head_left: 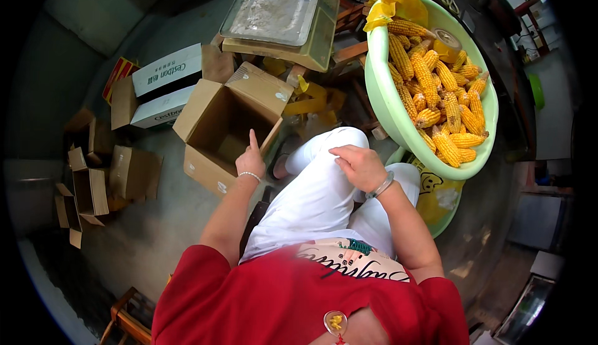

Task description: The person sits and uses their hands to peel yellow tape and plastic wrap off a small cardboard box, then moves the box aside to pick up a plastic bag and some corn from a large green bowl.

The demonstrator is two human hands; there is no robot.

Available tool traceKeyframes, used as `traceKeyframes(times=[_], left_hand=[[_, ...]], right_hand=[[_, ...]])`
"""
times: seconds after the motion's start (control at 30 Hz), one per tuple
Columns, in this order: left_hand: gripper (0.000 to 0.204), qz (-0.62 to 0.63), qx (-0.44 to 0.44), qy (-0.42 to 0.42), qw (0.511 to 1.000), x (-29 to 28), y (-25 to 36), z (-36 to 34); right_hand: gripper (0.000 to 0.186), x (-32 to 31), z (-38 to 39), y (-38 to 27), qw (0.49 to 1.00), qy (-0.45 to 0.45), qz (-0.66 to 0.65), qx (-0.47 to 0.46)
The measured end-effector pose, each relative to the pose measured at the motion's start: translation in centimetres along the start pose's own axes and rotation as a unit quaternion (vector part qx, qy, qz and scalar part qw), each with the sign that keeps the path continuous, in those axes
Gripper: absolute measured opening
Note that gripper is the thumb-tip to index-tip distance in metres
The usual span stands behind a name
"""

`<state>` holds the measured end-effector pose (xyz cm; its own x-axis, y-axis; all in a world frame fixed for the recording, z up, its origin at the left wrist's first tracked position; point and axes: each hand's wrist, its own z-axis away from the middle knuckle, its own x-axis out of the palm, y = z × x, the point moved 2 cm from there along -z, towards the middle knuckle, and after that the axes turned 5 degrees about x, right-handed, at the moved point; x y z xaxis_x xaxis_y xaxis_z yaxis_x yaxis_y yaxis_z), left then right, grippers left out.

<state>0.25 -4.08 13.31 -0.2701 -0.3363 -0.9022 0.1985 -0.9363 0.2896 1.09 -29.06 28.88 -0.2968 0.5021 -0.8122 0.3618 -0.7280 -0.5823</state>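
My left hand point(250, 160) is held over the near edge of an open brown cardboard box point(205, 165), index finger stretched out, the other fingers folded, nothing in it. The inside of the box is dark and I make out no contents. My right hand point(361, 167) rests on the raised knee of my white trousers point(305, 211) with its fingers loosely bent and no object in it. To the right of that hand stands a big pale green basin point(398, 130) heaped with dried yellow corn cobs point(430, 80). A roll of tape point(446, 46) lies on the cobs.
A flat scale with a metal pan point(274, 8) stands ahead. Left of the box lies a white carton point(167, 71); several opened brown cartons point(134, 173) sit farther left. Yellow plastic point(398, 2) hangs over the basin's far rim. A wooden chair point(128, 320) is at lower left.
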Motion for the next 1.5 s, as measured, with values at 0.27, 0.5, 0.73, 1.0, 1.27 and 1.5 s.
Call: traceKeyframes(times=[0.27,0.5,0.73,1.0,1.27,1.5], left_hand=[[0.044,0.001,0.014,0.001,1.0,1.1,1.0,-1.1],[0.021,-0.033,0.02,-0.007,0.999,-0.9,0.5,-1.6],[0.011,-0.013,0.026,0.013,0.999,-0.6,3.4,-3.5],[0.019,0.002,0.036,0.004,0.999,0.9,4.2,-3.7],[0.056,0.053,-0.037,0.009,0.998,1.2,4.6,-4.2],[0.078,-0.016,0.046,-0.009,0.999,-1.0,1.0,0.1]], right_hand=[[0.018,0.0,0.0,0.4,1.0,0.005,-0.01,-0.003],[0.019,-1.5,-0.4,1.4,1.0,0.009,0.001,0.015],[0.019,-1.7,-0.3,1.0,1.0,0.008,-0.02,0.009],[0.019,-2.2,0.8,2.6,0.999,-0.002,-0.01,0.048],[0.019,-3.2,1.4,2.1,0.997,-0.009,-0.025,0.076],[0.021,-4.1,2.8,1.9,0.998,-0.003,0.034,0.051]])
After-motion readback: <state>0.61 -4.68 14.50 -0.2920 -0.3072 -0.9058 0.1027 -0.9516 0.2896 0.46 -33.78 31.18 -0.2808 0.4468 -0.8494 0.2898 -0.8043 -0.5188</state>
